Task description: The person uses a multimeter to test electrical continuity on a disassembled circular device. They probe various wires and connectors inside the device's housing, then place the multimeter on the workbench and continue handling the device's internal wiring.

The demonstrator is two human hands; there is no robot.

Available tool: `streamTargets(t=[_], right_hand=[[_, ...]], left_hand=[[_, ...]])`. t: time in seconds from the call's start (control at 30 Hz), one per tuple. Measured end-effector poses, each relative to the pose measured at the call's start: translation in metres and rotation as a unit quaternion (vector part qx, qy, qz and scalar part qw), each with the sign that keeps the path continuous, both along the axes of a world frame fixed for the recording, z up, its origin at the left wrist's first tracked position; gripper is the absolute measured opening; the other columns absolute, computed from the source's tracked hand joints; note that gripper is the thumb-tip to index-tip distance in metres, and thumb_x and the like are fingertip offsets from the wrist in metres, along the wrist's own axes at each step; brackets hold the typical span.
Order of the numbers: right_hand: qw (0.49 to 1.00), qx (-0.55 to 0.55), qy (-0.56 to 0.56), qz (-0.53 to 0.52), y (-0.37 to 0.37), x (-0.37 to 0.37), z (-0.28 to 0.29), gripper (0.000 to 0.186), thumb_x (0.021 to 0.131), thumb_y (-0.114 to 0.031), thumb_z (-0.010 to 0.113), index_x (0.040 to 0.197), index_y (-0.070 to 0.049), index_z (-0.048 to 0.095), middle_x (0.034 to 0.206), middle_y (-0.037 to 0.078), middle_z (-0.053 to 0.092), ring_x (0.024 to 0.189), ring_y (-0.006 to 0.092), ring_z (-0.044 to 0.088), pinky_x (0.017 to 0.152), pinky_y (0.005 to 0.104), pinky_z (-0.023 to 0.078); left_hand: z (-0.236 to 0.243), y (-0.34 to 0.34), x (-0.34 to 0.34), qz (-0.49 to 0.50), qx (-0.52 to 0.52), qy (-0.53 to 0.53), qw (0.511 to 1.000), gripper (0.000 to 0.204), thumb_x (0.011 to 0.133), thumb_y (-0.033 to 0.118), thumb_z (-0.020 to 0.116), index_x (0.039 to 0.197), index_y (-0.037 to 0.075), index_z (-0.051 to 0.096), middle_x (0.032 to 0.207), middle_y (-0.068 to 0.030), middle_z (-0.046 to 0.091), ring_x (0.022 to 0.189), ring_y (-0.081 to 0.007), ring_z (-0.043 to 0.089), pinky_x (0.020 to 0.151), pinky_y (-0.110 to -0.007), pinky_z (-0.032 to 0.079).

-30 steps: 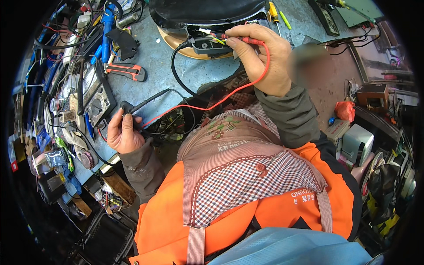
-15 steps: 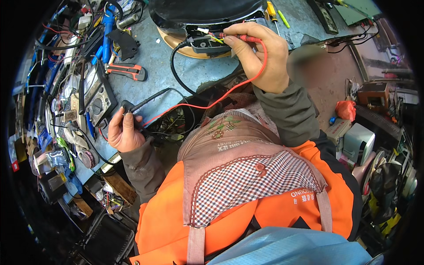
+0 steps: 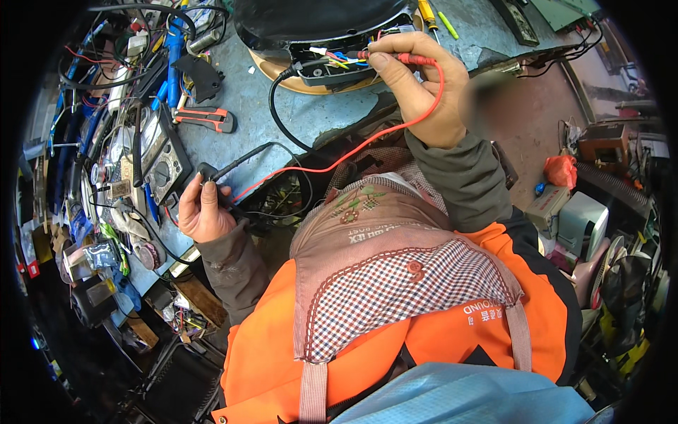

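Note:
My right hand (image 3: 434,92) pinches a red test probe (image 3: 406,58) between thumb and fingers. Its tip end points left among thin coloured wires (image 3: 339,58) in the open housing of a black appliance (image 3: 318,25). A red lead (image 3: 332,169) runs from the probe down past my left hand. Low at the left, my left hand (image 3: 203,212) grips a small black plug-like piece (image 3: 206,171) between thumb and fingers. A black test probe (image 3: 244,158) meets that piece; the exact contact is hidden. A thick black cord (image 3: 274,106) leaves the housing and drops over the bench edge.
On the blue-grey bench (image 3: 247,116) lie a red-and-black utility knife (image 3: 205,119), a multimeter (image 3: 166,169) and a black bracket (image 3: 199,76). Tools and cables crowd the left side. A yellow screwdriver (image 3: 426,14) lies beyond my right hand. Boxes and a red bag (image 3: 560,171) stand at right.
My right hand has shifted slightly right with the red probe, whose tip end stays among the wires. My left hand keeps its hold, and the whole view has moved a little.

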State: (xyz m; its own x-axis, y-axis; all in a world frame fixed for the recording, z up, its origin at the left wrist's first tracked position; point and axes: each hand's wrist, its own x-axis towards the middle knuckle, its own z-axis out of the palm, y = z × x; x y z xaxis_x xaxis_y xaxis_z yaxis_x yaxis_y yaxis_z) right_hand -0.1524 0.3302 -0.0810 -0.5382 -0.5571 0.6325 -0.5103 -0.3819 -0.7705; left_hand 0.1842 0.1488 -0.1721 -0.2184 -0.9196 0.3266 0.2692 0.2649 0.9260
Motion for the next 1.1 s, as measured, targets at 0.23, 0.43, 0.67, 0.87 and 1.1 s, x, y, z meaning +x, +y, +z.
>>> streamTargets(t=[0.23,0.43,0.67,0.87,1.1], right_hand=[[0.998,0.017,0.059,-0.017,0.002,-0.003,-0.005,0.013,0.094,-0.001,0.079,0.106,0.001,0.075,0.085,0.007,0.071,0.071,0.0105,0.066,0.064,0.0243,0.052],[0.996,0.088,0.032,0.002,0.009,0.001,-0.003,0.013,0.100,0.001,0.073,0.113,0.003,0.074,0.100,0.007,0.076,0.090,0.0120,0.071,0.081,0.0252,0.057],[0.998,0.053,0.026,0.006,0.007,0.006,-0.005,0.014,0.092,0.000,0.080,0.104,0.001,0.075,0.088,0.010,0.073,0.073,0.0150,0.069,0.067,0.0268,0.054],[0.998,0.049,0.032,0.001,0.008,0.007,-0.007,0.015,0.092,0.001,0.079,0.107,0.002,0.075,0.093,0.010,0.075,0.079,0.0150,0.070,0.072,0.0267,0.055],[0.997,0.049,0.056,-0.008,0.008,0.008,-0.008,0.016,0.091,0.002,0.079,0.107,0.002,0.075,0.096,0.010,0.076,0.082,0.0157,0.071,0.074,0.0272,0.056]], left_hand=[[0.000,-0.001,0.001,-0.001,-0.002,-0.006,1.000,0.025,0.097,-0.007,0.073,0.122,-0.004,0.073,0.110,-0.0153,0.077,0.076,-0.0194,0.072,0.066,-0.031,0.063],[0.001,-0.001,-0.001,0.000,-0.004,-0.009,1.000,0.024,0.098,-0.007,0.073,0.122,-0.004,0.073,0.109,-0.0151,0.077,0.076,-0.0192,0.072,0.065,-0.031,0.063],[0.001,0.000,0.000,-0.002,-0.005,-0.011,1.000,0.025,0.098,-0.007,0.073,0.122,-0.004,0.073,0.108,-0.0151,0.077,0.075,-0.0192,0.072,0.065,-0.030,0.063],[0.003,0.001,-0.001,0.003,0.001,-0.012,1.000,0.025,0.097,-0.007,0.073,0.123,-0.003,0.073,0.108,-0.0152,0.077,0.074,-0.0193,0.072,0.065,-0.031,0.063],[0.000,-0.001,0.000,0.000,-0.008,-0.013,1.000,0.026,0.097,-0.006,0.074,0.123,-0.003,0.073,0.108,-0.0153,0.078,0.074,-0.0199,0.072,0.065,-0.031,0.062]])
